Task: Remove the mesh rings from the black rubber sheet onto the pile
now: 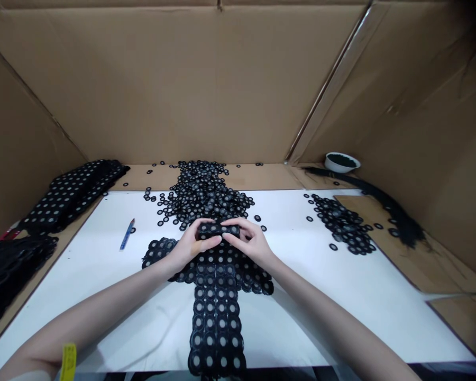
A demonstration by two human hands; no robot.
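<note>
A black panel of linked rings lies on the white board and runs down over its front edge. Both hands pinch its far end, which is lifted and folded over. My left hand grips the left side of the fold, thumb in front and fingers behind. On the right side, my right hand holds it the same way, the thumbs close together. Arms of the same ring work spread to the left and right under my hands. What the fingertips do behind the fold is hidden.
Behind my hands lies a heap of loose black rings; a smaller ring pile is on the right. A blue pencil-like tool rests at left. Stacked ring panels, a bundle of black strands, a white bowl and cardboard walls surround the board.
</note>
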